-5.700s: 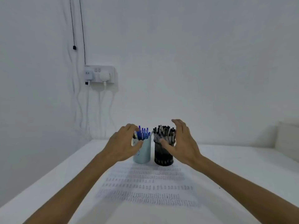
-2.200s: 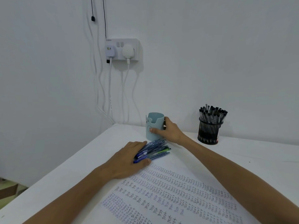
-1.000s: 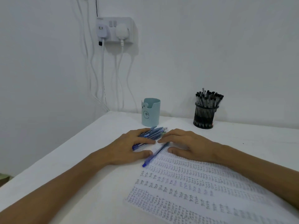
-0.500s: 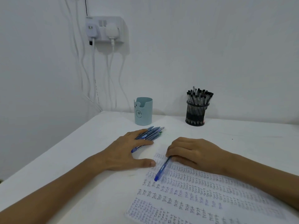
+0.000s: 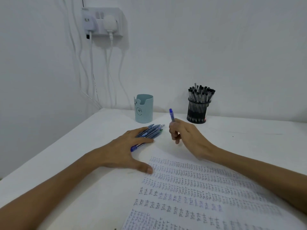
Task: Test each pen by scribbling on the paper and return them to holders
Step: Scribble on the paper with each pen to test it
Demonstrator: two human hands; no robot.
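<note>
I see the mesh holder (image 5: 197, 113) packed with black pens (image 5: 201, 92); the blue cup (image 5: 143, 109) stands left of it. My right hand (image 5: 186, 137) pinches a blue pen (image 5: 171, 114) upright, just beyond the paper (image 5: 199, 188). My left hand (image 5: 123, 152) lies flat, fingers straight on the pen pile (image 5: 153, 130) beside it.

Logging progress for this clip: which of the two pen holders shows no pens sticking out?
The light blue holder on the left: nothing shows above its rim, while the black mesh holder is packed with pens.
</note>
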